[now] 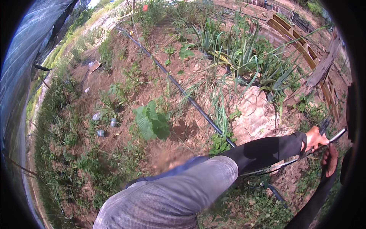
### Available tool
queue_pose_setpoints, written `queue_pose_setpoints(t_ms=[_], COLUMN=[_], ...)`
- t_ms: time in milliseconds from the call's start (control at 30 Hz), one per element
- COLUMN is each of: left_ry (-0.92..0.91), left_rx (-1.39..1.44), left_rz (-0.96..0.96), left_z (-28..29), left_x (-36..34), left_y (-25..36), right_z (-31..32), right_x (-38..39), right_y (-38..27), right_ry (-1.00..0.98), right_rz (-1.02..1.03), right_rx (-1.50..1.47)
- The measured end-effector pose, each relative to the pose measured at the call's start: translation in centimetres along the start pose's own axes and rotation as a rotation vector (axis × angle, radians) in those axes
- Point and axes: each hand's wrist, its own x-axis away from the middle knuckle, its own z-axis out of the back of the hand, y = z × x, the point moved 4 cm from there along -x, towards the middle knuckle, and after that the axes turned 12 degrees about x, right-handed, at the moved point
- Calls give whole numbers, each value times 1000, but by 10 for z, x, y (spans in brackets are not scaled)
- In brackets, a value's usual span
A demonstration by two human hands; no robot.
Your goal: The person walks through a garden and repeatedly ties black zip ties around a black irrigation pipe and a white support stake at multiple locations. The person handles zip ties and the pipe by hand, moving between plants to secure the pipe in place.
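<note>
While the left hand point(314, 138) grips a pale rod point(337, 134) near the right edge of the planted ground point(145, 86), its fingers closed around it, the right hand point(331, 158) is just beside and below, fingers bent; whether it touches the rod I cannot tell; a dark piece point(324, 126) shows beside the left hand, too blurred to name; a pale length point(282, 165) slants below the left forearm, though I cannot tell if it belongs to the same rod; the left arm wears a grey sleeve point(171, 191) over a black one point(270, 150), and blurred blue cloth point(179, 166) shows behind the grey; a large pale rock point(254, 112) sits in the soil above that forearm, with spiky green plants point(244, 57) growing beyond it; a dark hose point(173, 80) runs diagonally from the ground's far edge to the forearm; left of the hose stands a broad-leaved plant point(148, 121); two small grey containers point(107, 128) lie farther left, near each other; netting point(26, 49) hangs along the ground's left edge; a weathered post point(324, 63) leans by rusty beams point(295, 38) toward the far right corner.
</note>
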Motion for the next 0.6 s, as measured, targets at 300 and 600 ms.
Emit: queue_pose_setpoints(t_ms=[300,600], left_ry=[375,680], left_rx=[37,-249], left_rz=[-174,-67], left_z=[77,196], left_x=[42,325], left_y=[-10,74], right_z=[-35,-26], right_x=[89,301], right_y=[57,249], right_ry=[104,-3], right_rz=[-24,-315], right_rx=[-65,10])
